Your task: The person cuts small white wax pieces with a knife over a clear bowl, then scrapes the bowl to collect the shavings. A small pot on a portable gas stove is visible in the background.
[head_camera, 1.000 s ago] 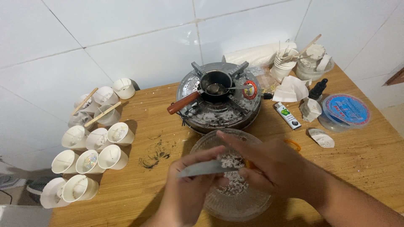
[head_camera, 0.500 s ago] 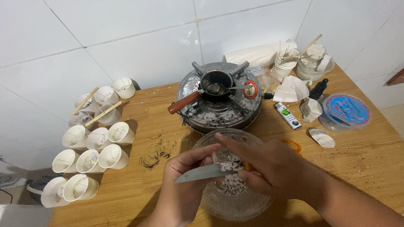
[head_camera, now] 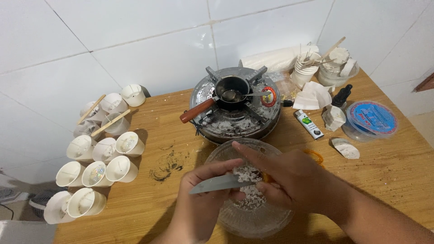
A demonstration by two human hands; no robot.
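Observation:
My left hand (head_camera: 203, 203) grips a knife with a grey blade (head_camera: 217, 184) that points left. My right hand (head_camera: 296, 180) holds a crumbly white lump (head_camera: 246, 174) against the blade, forefinger stretched over it. Both hands hover above a clear glass bowl (head_camera: 271, 223) near the table's front edge, with white shavings (head_camera: 251, 201) lying in it. Most of what my right hand holds is hidden under its fingers.
A round metal stove (head_camera: 235, 119) behind the bowl carries a small dark pot (head_camera: 231, 92) with a wooden handle. Several white cups (head_camera: 104, 153), some with wooden sticks, crowd the left. At right lie a lighter (head_camera: 308, 123), a dropper bottle (head_camera: 341, 95) and a blue-lidded tub (head_camera: 370, 118).
The knife has shifted slightly up and down against the white lump, and my right fingers have moved a little. Both hands stay over the bowl.

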